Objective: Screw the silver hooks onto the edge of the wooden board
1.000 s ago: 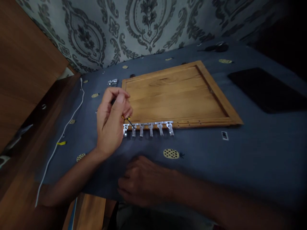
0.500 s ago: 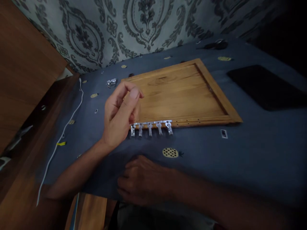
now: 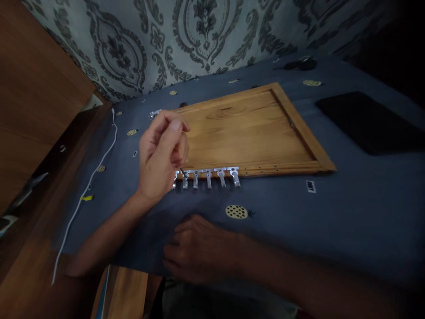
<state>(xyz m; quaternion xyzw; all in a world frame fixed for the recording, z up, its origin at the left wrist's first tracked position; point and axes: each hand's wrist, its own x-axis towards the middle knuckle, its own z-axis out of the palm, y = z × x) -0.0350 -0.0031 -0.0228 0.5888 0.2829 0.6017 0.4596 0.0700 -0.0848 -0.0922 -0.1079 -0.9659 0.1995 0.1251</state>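
Observation:
My left hand (image 3: pixel 164 155) is closed in a fist over the near left corner of a framed wooden panel (image 3: pixel 235 128). A thin dark shaft, apparently a screwdriver (image 3: pixel 183 172), pokes out below its fingers; the handle is hidden in the fist. The shaft's tip is at a row of several silver metal clips (image 3: pixel 209 178) along the panel's near edge. Small dark holes continue along that edge to the right of the clips. My right hand (image 3: pixel 195 248) rests curled on the cloth in front of the panel, with nothing visible in it.
More silver metal pieces (image 3: pixel 155 114) lie behind my left hand, partly covered by it. A black flat slab (image 3: pixel 370 122) lies on the right, and a black-handled tool (image 3: pixel 300 64) at the back. A white cable (image 3: pixel 99 164) runs down the left side of the blue cloth (image 3: pixel 348 221).
My left hand has shifted slightly left, uncovering another clip and the dark shaft, and now partly covering the loose metal pieces behind. My right hand stays in place.

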